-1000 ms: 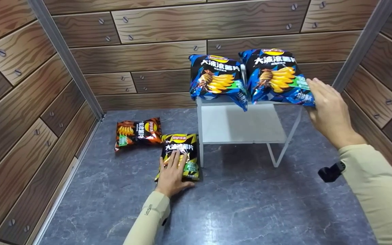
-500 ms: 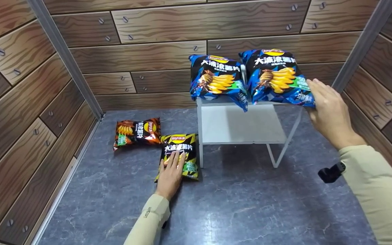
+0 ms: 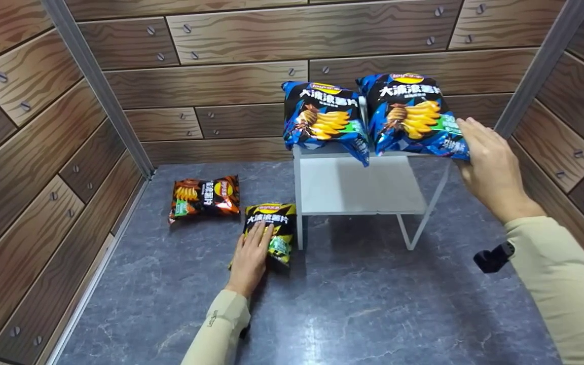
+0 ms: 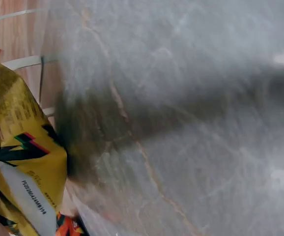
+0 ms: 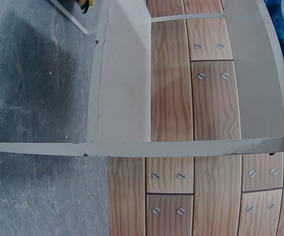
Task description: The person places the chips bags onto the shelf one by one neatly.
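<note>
From the head view, the left hand (image 3: 251,253) lies with fingers extended across the front of the yellow bag (image 3: 279,233), its thumb out of sight. The left wrist view fills that in: a digit presses on the bag's printed back, so the hand pinches it between thumb and fingers. The bag is tilted, close beside the left front leg of the white rack (image 3: 360,192); whether it is fully off the floor (image 3: 398,304) I cannot tell.

The right hand (image 3: 495,170) is at the rack's top right front corner, its fingertips on the lower right corner of the right blue bag (image 3: 408,114). The right wrist view adds a digit against the top shelf's rim, hidden from the head view; how tightly the hand closes I cannot tell.

The left blue bag (image 3: 322,116) sits at the top shelf's left end, its lower corner hanging past the front edge. Only the head view shows all of the orange bag (image 3: 206,196), on the floor towards the far left corner; the left wrist view catches just a sliver.
</note>
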Demonstrator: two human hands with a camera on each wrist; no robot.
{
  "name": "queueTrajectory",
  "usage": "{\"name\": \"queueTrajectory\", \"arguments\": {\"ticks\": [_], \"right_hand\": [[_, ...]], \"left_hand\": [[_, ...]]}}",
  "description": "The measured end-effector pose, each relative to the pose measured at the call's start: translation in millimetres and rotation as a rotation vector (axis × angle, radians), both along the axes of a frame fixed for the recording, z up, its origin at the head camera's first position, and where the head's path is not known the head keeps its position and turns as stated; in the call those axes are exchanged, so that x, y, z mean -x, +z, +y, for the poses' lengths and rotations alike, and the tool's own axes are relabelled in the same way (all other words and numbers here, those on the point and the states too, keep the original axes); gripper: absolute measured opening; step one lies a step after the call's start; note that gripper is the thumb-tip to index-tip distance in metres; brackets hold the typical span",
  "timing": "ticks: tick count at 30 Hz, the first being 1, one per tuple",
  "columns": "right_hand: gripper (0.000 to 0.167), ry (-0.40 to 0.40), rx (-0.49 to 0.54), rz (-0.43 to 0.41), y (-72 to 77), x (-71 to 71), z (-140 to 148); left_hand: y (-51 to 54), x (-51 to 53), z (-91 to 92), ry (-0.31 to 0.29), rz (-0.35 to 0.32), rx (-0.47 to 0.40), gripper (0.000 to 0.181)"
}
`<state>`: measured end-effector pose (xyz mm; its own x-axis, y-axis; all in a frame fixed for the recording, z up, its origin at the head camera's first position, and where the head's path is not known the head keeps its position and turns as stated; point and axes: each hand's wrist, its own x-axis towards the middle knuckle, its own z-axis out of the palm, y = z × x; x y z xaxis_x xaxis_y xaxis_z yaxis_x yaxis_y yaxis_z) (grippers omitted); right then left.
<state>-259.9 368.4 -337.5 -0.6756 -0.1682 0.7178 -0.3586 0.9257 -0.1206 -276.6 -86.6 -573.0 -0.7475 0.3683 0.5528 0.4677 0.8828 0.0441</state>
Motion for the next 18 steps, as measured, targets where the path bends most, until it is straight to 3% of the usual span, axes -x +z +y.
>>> {"name": "queueTrajectory", "arguments": {"ticks": [8,18], "right_hand": [[0.068,0.004,0.007,0.002,-1.2,0.6,-0.2],[0.067,-0.007,0.014,0.002,0.1,0.1,-1.4]], "left_hand": [[14.5,0.1,-7.2,-0.055,0.077,-0.028,0.070],[30.6,-4.3,-21.7,-0.105,0.148,-0.139,0.073]]}}
